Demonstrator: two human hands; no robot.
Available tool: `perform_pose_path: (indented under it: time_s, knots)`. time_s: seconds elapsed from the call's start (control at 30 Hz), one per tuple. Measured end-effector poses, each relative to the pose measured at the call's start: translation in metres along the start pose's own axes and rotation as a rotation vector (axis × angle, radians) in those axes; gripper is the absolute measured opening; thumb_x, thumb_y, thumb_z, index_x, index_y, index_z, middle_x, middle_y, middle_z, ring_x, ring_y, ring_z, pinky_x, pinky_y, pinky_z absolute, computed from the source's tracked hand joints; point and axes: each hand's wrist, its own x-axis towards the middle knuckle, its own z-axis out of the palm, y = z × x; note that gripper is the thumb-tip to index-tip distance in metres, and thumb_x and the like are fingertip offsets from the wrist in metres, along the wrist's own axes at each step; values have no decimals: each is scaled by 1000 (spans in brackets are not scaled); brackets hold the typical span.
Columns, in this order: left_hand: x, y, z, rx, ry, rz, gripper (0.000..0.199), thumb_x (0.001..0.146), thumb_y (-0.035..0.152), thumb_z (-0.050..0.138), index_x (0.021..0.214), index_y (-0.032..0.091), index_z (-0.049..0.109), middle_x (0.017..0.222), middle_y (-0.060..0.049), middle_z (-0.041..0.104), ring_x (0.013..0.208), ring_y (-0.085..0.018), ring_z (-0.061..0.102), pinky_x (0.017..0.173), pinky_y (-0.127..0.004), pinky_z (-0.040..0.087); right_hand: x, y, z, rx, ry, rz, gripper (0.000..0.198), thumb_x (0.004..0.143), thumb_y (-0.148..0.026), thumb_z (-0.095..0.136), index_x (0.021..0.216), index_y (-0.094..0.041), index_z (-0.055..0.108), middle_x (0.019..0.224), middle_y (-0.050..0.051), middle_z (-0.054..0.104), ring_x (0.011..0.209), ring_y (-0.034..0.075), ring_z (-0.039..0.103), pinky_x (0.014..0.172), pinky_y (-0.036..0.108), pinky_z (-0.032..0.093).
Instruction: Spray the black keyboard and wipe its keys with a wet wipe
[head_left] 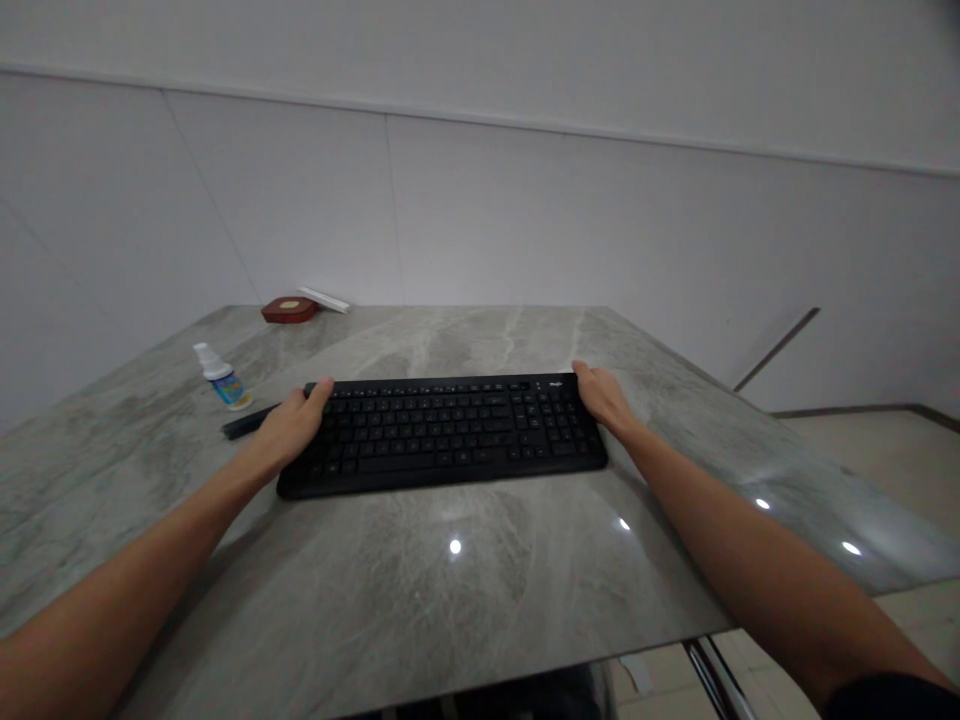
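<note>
A black computer keyboard (442,430) with a number pad on its right lies or hovers just over the grey marbled table, its keys facing up; I cannot tell whether it touches the surface. My left hand (292,425) is closed on its left end, thumb on top near the upper corner. At the opposite end, my right hand (600,393) grips the upper right edge, with most fingers hidden behind or below. Partly behind my left hand lies a dark, narrow object (246,424) whose kind I cannot make out. Beyond it stands a small white spray bottle (223,380) with a blue label.
The grey marbled table (450,620) reaches to a white wall (480,220). At its far left sit a reddish-brown box (289,310) and a thin white bar (325,299). A metal table leg (720,680) and tiled floor show below the near edge.
</note>
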Motion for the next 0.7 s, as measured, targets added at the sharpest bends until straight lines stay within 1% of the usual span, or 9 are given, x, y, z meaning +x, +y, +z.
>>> perform_pose_path:
  time_s: [0.1, 0.17, 0.23, 0.33, 0.4, 0.47, 0.53, 0.63, 0.7]
  knots:
    - [-3, 4, 0, 114, -79, -61, 96, 84, 75, 16, 107, -7, 59, 105, -35, 61, 103, -46, 59, 88, -50, 45, 4, 4, 3, -46, -51, -22, 55, 92, -35, 27, 88, -5, 73, 95, 22, 71, 87, 25, 65, 71, 27, 42]
    - [-4, 6, 0, 197, -113, -53, 99, 83, 76, 10, 110, -6, 59, 107, -34, 62, 105, -44, 59, 90, -48, 45, 6, 6, 4, -86, -68, -32, 51, 91, -33, 31, 87, -5, 74, 92, 22, 71, 87, 25, 66, 71, 27, 43]
    - [-5, 7, 1, 251, -129, -18, 100, 83, 76, 7, 110, -4, 61, 106, -31, 63, 103, -43, 61, 89, -47, 46, 8, 8, 2, -131, -55, -30, 45, 88, -32, 38, 87, -4, 74, 91, 23, 71, 88, 27, 67, 72, 28, 44]
    - [-8, 10, 2, 298, -161, 34, 97, 83, 76, 7, 98, 2, 67, 101, -28, 66, 98, -42, 63, 86, -47, 47, 7, 8, -6, -198, 39, 4, 40, 86, -28, 42, 92, -2, 73, 94, 26, 70, 93, 31, 66, 75, 32, 45]
    - [-10, 12, 3, 318, -173, 56, 94, 83, 76, 8, 92, 3, 68, 98, -28, 66, 96, -42, 63, 84, -47, 48, 4, 4, -12, -230, 130, 30, 44, 89, -26, 37, 96, 0, 72, 96, 27, 68, 94, 33, 66, 76, 35, 45]
    - [-11, 12, 3, 335, -171, 69, 93, 84, 75, 8, 91, 3, 68, 97, -28, 66, 95, -42, 63, 83, -47, 48, -1, -3, -17, -247, 206, 29, 49, 93, -28, 30, 97, -2, 71, 96, 27, 68, 93, 32, 66, 75, 36, 45]
    - [-11, 11, 1, 356, -168, 90, 91, 84, 74, 10, 90, 4, 68, 96, -28, 66, 95, -42, 63, 84, -48, 47, -11, -14, -20, -246, 273, -34, 52, 95, -32, 27, 91, -7, 72, 92, 23, 69, 86, 28, 66, 72, 32, 44]
    - [-12, 8, 0, 399, -150, 136, 86, 84, 74, 15, 85, 7, 69, 92, -26, 67, 92, -42, 63, 83, -50, 47, -33, -33, -20, -180, 427, -258, 52, 96, -35, 26, 74, -13, 68, 72, 15, 68, 67, 21, 62, 61, 28, 38]
    - [-15, 9, -1, 429, -114, 149, 85, 85, 74, 17, 87, 7, 69, 92, -26, 66, 90, -42, 63, 81, -51, 48, -52, -45, -19, -68, 491, -423, 51, 97, -35, 26, 64, -16, 60, 58, 9, 61, 55, 16, 54, 55, 26, 33]
